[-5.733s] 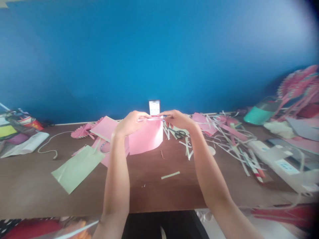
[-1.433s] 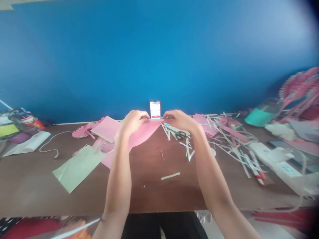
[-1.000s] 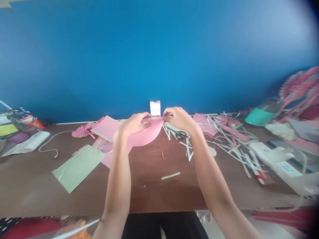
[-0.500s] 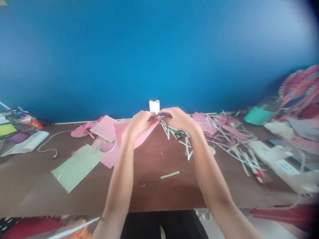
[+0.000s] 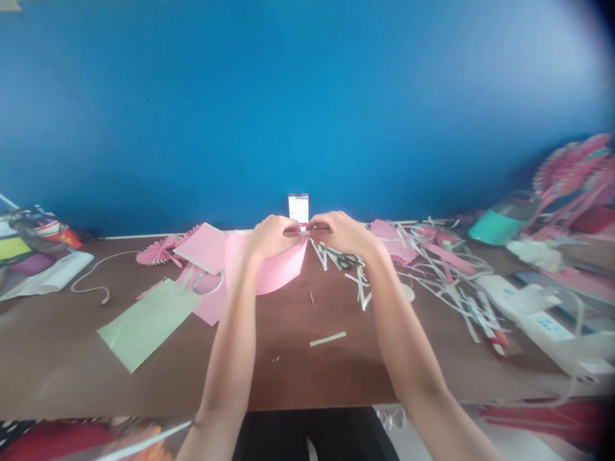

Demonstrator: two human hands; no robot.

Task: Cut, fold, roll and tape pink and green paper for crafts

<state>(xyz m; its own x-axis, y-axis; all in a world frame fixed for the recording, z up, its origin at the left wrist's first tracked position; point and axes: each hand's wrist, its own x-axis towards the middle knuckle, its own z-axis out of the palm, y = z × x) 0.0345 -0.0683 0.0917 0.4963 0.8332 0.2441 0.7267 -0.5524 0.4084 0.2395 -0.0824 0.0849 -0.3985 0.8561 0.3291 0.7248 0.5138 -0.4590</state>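
A pink paper sheet [image 5: 281, 272] hangs below my left hand [image 5: 275, 235], its right end raised between my two hands. The fingers of my left hand are pinched on its upper edge. Just to the right, my right hand [image 5: 336, 229] has thumb and fingertips closed at the sheet's right corner, almost touching my left fingertips. Behind the fingertips a phone [image 5: 298, 206] with a lit screen stands upright against the blue wall. The sheet's left part lies behind my left forearm.
Left of my arms are a pale green sheet [image 5: 151, 323], a tape ring [image 5: 207, 282] and pink folded fans [image 5: 157, 251]. Rightward lie scissors [image 5: 346, 260], white paper strips [image 5: 361, 288], pens [image 5: 492, 336], a power strip [image 5: 542, 320] and a green-banded container [image 5: 497, 225].
The pink sheet's right part has swung down and now shows more of its face below my hands. Both hands have shifted only slightly.
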